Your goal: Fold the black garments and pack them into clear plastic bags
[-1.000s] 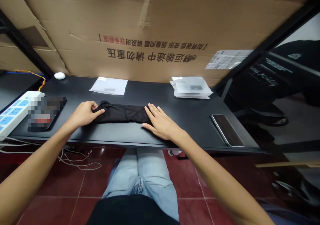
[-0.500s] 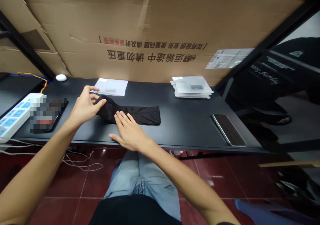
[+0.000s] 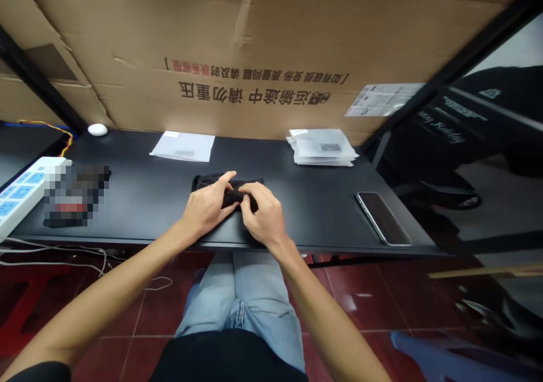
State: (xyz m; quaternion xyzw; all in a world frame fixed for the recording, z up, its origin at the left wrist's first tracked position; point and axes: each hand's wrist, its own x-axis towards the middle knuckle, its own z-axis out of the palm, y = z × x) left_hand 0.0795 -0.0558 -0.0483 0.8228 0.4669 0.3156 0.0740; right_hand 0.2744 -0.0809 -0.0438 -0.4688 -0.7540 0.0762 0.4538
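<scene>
A piece of soft black cloth (image 3: 234,197), folded into a short bundle, lies on the dark desk (image 3: 139,201) in front of me. My left hand (image 3: 207,205) grips its left part, thumb low and fingers over the top. From the right, my right hand (image 3: 266,215) pinches the near side of the fold with thumb and bent fingers. The two hands are close together, with the cloth between them. Much of the bundle is hidden under the fingers, so its exact kind cannot be made out.
Behind the cloth lies a flat translucent packet (image 3: 183,147); a stack of similar packets (image 3: 322,149) is farther right. A phone (image 3: 384,218) rests near the right edge. On the left are a power strip (image 3: 29,187), a blurred-out item (image 3: 76,195) and a white rounded object (image 3: 97,129). Cardboard (image 3: 263,25) stands behind.
The long strip of cloth is now folded into a shorter bundle. My left hand has moved right; my right hand has gone from lying flat on the cloth to pinching it.
</scene>
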